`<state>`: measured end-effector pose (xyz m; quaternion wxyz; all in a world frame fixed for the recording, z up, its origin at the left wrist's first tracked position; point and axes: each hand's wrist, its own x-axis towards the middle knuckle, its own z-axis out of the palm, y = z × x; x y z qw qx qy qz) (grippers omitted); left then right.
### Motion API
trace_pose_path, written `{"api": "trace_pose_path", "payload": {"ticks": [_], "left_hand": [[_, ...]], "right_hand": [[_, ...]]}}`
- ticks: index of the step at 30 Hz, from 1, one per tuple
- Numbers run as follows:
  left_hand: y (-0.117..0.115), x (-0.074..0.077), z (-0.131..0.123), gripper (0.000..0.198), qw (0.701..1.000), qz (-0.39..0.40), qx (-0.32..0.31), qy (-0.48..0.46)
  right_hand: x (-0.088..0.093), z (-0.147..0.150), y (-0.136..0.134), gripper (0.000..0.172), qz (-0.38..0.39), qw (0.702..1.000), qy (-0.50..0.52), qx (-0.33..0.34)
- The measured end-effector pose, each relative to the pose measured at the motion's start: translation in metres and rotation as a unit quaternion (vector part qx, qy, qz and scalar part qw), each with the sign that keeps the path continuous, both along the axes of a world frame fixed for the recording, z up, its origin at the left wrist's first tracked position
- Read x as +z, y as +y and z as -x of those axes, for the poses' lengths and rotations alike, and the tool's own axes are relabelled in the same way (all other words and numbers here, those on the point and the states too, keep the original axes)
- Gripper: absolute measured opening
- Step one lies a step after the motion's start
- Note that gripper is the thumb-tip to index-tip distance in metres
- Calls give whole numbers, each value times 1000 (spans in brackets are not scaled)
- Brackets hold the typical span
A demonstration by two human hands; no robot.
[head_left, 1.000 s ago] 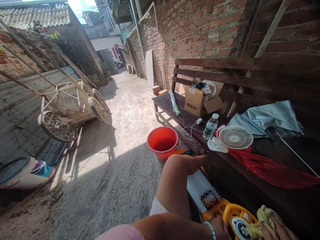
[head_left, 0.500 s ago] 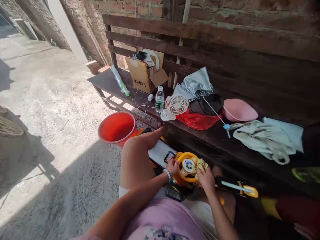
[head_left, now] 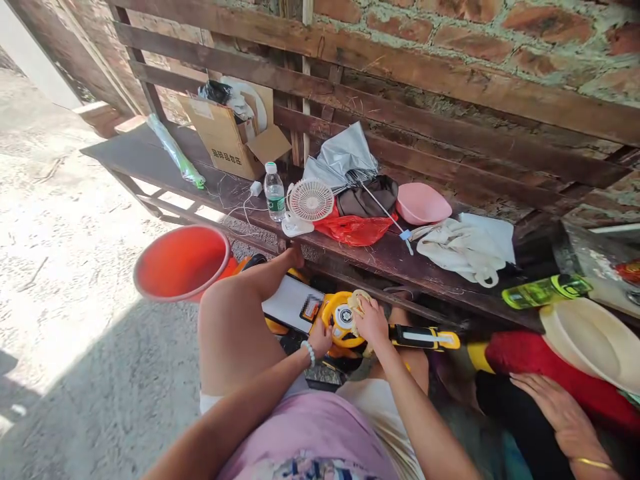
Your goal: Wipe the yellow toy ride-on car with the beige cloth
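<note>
Between my legs is a ride-on toy vehicle with a yellow steering wheel [head_left: 329,309] that has a white and grey hub. My left hand [head_left: 321,338], a beaded bracelet at its wrist, is closed around the wheel's lower left rim. In my right hand [head_left: 373,323] is a bunched pale yellow cloth [head_left: 357,301], pressed on the upper right of the wheel. Part of the cloth is hidden under my fingers. A flat grey panel [head_left: 290,303] of the toy lies beyond the wheel, and a black and yellow arm [head_left: 425,337] sticks out to the right.
A red bucket [head_left: 145,267] stands on the ground at left. On the wooden bench [head_left: 350,257] are a cardboard box [head_left: 213,137], water bottle [head_left: 275,193], white fan [head_left: 311,200], silver umbrella [head_left: 345,153] and pink basin [head_left: 425,204]. Another person's hand [head_left: 555,407] rests at lower right.
My view has swung to the right, bringing the other person's hand and a green bottle into sight. My right hand has moved the cloth upward along the wheel rim; my left still grips it.
</note>
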<state>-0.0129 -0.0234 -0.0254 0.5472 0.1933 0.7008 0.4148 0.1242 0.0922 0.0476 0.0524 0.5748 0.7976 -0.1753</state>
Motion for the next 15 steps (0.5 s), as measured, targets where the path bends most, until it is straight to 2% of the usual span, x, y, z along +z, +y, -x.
{"api": "trace_pose_path", "payload": {"ticks": [3, 5, 8, 10, 13, 15], "left_hand": [[0, 2, 2, 32, 1000, 13, -11, 25], [0, 4, 1, 30, 999, 8, -33, 36], [1, 10, 0, 23, 996, -12, -74, 56], [1, 18, 0, 17, 995, -25, -82, 60], [0, 28, -1, 11, 994, -42, -70, 75], [-1, 26, -3, 26, 992, -70, -55, 95]], "right_hand": [[21, 34, 21, 53, 16, 992, -42, 119], [29, 54, 24, 48, 21, 976, -47, 213], [34, 75, 11, 37, 34, 938, -37, 342], [33, 81, -3, 31, 51, 914, -26, 402], [27, 78, -12, 27, 55, 903, -7, 427], [20, 74, -5, 28, 40, 917, -2, 396]]}}
